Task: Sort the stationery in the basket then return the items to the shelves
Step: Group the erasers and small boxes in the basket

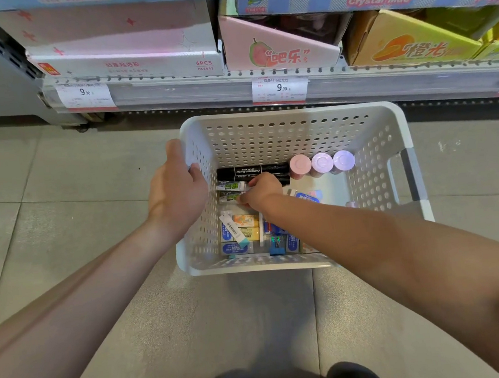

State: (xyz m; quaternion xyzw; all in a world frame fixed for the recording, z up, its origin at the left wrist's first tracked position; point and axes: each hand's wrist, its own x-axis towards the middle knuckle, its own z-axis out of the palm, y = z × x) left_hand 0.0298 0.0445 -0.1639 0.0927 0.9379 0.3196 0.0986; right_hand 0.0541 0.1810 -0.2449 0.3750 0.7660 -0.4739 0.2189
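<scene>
A white perforated basket (294, 130) sits on the tiled floor (45, 182) before store shelves (233, 81). The left hand (176, 192) grips its left rim. The right hand (262, 192) reaches inside, fingers curled around small green-labelled packets (230, 187) beside black markers (246, 171).

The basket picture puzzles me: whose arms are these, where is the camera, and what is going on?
No machine here: a person wears a camera on the head, looking down at their own arms. A white basket stands on the floor before shop shelves. The left hand grips the basket's left rim. The right hand reaches inside, fingers curled at small green-labelled items; whether it holds one is hard to tell. Also inside lie black markers, three round pastel lids and small boxed stationery. The dark shapes at the bottom are the person's shoes.
</scene>
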